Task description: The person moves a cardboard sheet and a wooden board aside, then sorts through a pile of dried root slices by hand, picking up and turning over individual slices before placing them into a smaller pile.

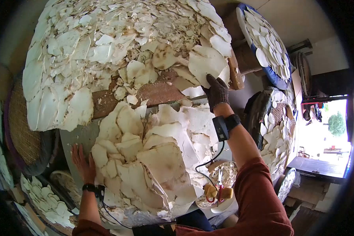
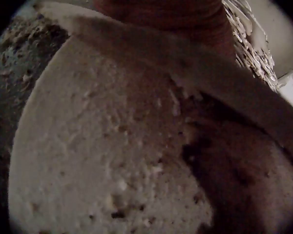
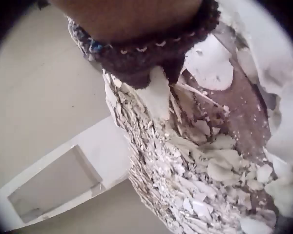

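Note:
In the head view a brown knitted glove covers the right hand (image 1: 217,93), whose fingers pinch the lower edge of a broad pale flake (image 1: 207,63) on the large heap. The right wrist view shows the glove (image 3: 151,61) against a white piece (image 3: 158,95); its fingertips are hidden. The bare left hand (image 1: 83,163), fingers spread, lies against the left side of a nearer pile of big pale sheets (image 1: 161,157). Close under the left wrist (image 2: 171,17), a speckled sheet (image 2: 97,136) fills much of the left wrist view.
A heap of layered flakes (image 1: 82,43) fills the top of the head view, with a brown board (image 1: 159,92) at its near edge. Scissors (image 1: 219,192) lie over a container of scraps at the lower right. Trays of flakes (image 1: 269,43) stand to the right.

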Demonstrator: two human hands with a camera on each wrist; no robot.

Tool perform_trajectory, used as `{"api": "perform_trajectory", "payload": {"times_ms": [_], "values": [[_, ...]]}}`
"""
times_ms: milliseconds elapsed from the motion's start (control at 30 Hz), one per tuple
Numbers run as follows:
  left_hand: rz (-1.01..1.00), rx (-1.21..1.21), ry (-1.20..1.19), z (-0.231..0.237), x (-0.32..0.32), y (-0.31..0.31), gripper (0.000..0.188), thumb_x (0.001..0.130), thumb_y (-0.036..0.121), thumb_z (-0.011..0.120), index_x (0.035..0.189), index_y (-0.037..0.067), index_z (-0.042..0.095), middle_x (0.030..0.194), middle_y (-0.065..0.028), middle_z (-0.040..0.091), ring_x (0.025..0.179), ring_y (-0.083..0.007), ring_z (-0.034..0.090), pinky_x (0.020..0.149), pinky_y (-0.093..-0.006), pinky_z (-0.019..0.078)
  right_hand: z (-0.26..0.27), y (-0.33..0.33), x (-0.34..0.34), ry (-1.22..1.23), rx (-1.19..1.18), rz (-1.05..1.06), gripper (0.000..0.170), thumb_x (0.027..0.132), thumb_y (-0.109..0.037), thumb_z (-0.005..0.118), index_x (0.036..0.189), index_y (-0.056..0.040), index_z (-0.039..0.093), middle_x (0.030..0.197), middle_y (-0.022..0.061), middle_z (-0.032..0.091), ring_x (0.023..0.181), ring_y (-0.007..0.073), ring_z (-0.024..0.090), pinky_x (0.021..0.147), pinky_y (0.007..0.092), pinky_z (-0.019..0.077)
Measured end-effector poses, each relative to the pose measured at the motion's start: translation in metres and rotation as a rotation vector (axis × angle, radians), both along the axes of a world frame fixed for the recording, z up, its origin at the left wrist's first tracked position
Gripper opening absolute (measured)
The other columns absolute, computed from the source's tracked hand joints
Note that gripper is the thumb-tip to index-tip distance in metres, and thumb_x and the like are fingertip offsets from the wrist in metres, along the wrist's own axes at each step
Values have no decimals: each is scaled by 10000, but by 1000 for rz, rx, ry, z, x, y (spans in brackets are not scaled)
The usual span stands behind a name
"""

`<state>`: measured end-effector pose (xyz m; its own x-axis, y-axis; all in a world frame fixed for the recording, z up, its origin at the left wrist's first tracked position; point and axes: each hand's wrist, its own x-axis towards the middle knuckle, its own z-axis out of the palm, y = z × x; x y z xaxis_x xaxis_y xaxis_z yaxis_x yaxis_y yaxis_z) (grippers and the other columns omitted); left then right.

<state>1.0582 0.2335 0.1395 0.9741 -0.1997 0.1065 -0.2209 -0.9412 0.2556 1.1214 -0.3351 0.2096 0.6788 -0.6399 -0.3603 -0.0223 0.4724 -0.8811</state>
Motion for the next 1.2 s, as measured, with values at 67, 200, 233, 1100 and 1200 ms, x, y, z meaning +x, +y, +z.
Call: {"api": "perform_trajectory", "payload": {"times_ms": [67,200,233,1100,1200], "values": [[10,20,-12,-10,-1,4,538,926,262,500,1420,94,367,1505,-131,286,1408,-324,223,1138,-504,181,14,-2,-7,84,-580,268,323,843,-116,683,1116,30,590,1080,134,623,972,242,627,848,348,540],[26,14,0,-7,-3,2,550,914,238,507,1428,108,361,1515,-118,269,1412,-314,214,1145,-499,171,18,-12,4,199,-1321,366,305,814,-94,715,1093,-16,620,1036,115,630,980,206,617,844,314,521],[27,11,10,-6,-3,2,553,910,232,509,1429,112,360,1517,-115,266,1413,-311,213,1147,-497,168,33,-2,4,324,-1716,369,289,819,-95,708,1084,-18,621,1024,112,629,977,200,614,841,311,520],[16,13,-26,-14,-2,6,551,900,212,527,1415,101,369,1497,-138,290,1404,-317,225,1144,-491,167,127,98,-126,223,107,1195,394,919,-221,576,1241,3,536,1050,140,654,888,226,656,784,340,542],[13,5,-19,-14,1,5,543,905,208,516,1415,95,367,1496,-144,286,1405,-320,220,1149,-492,159,68,33,-84,171,57,797,310,946,-217,547,1166,0,568,1001,109,654,854,206,655,760,333,546]]}}
